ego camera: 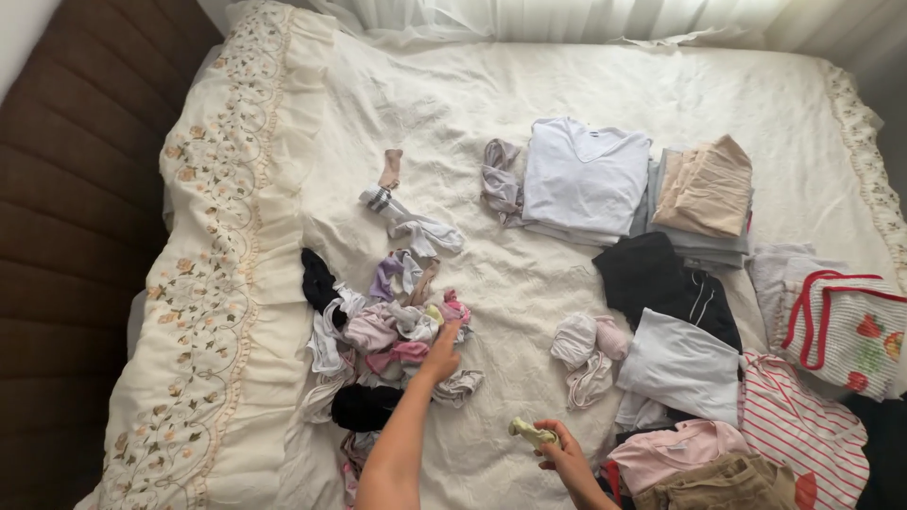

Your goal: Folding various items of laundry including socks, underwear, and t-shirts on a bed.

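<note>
Your left hand (440, 356) is reaching into the pile of loose socks (392, 331) at the lower centre of the frame, its fingers pressing together on the pile's right edge; you cannot tell which sock it is pinching. Your right hand (563, 456), near the bottom edge, is pinching a small pale yellow sock (531, 433) just above the cream bedspread (529, 85). A rolled pair of light socks (586, 354) is lying to the right of the pile. Folded clothes are sitting on the right side, among them a white folded shirt (586, 175) and a black folded garment (661, 279).
</note>
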